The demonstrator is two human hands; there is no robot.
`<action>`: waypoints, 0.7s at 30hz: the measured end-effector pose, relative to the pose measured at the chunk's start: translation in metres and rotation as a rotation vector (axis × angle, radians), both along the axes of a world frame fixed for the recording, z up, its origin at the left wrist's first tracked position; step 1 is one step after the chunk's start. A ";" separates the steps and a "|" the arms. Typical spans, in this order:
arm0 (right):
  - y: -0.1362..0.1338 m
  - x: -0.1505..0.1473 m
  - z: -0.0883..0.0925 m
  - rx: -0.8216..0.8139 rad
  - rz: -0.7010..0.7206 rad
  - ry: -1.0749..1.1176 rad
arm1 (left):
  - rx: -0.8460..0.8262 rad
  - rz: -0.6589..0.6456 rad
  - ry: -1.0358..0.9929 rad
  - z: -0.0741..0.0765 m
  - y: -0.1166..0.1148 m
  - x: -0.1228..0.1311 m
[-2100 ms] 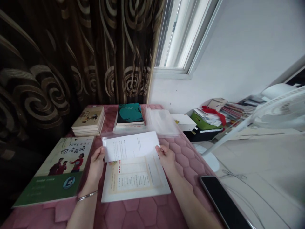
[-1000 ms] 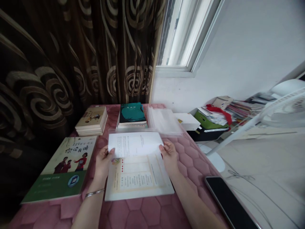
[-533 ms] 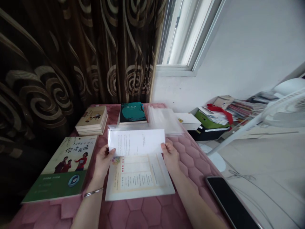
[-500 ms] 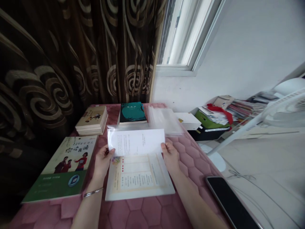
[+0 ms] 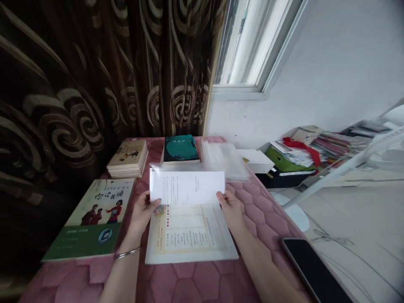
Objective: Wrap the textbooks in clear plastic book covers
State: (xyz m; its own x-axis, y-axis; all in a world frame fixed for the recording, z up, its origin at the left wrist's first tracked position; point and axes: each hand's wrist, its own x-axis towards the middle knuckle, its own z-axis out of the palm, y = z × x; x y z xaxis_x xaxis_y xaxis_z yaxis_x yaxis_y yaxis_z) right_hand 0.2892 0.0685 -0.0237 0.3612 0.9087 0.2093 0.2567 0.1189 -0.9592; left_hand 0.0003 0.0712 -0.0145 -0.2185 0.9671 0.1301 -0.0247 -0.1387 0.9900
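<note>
A book [image 5: 192, 249] lies open or turned on the table in front of me, showing a pale bordered page with printed columns and red dots. Above its upper part a white printed page [image 5: 206, 185] stands out, with a strip of clear plastic along its top and left edge. My left hand [image 5: 143, 212] pinches the left edge of this page, thumb on top. At its right edge my right hand [image 5: 230, 208] grips likewise, thumb in front. The fingers behind the page are partly hidden. Left of my left hand rests a green-and-white book [image 5: 91, 219].
Small books are stacked [image 5: 128, 158] at the back left, beside a teal book [image 5: 179, 149]. Clear plastic sleeves [image 5: 224, 160] lie at the back right, near a white box [image 5: 257, 160]. A phone [image 5: 315, 269] sits by the right table edge, with a white fan [image 5: 334, 179] beyond.
The whole view has shifted slightly, so everything sits a little further right. Both hands keep their hold on the page, which has hardly moved over the book.
</note>
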 end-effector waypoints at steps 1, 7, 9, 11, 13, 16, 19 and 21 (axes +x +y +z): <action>0.000 0.001 0.000 0.007 -0.002 -0.005 | -0.007 0.000 -0.012 -0.001 0.000 -0.001; -0.002 0.012 -0.006 -0.003 0.056 0.051 | -0.045 0.174 0.048 -0.014 0.003 -0.006; -0.002 0.013 -0.009 0.025 0.079 0.100 | -0.074 0.140 0.059 -0.018 0.005 -0.008; -0.001 0.012 -0.012 0.063 0.059 0.164 | -0.066 0.170 0.036 -0.021 0.006 -0.010; 0.000 0.011 -0.014 0.076 -0.001 0.245 | -0.042 0.235 -0.002 -0.022 0.006 -0.011; 0.002 0.011 -0.019 0.063 -0.065 0.292 | -0.079 0.193 -0.014 -0.021 0.005 -0.012; 0.003 0.013 -0.023 0.012 -0.009 0.230 | -0.129 0.092 -0.010 -0.016 0.002 -0.011; 0.003 0.015 -0.022 -0.040 0.030 0.187 | -0.114 0.050 -0.030 -0.012 0.001 -0.008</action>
State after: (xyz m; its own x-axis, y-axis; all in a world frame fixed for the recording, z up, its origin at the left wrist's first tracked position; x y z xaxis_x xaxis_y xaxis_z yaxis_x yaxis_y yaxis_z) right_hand 0.3041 0.0712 -0.0459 0.3628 0.9259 0.1051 0.0707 0.0851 -0.9939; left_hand -0.0082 0.0724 -0.0265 -0.2691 0.9630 0.0130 -0.0503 -0.0276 0.9984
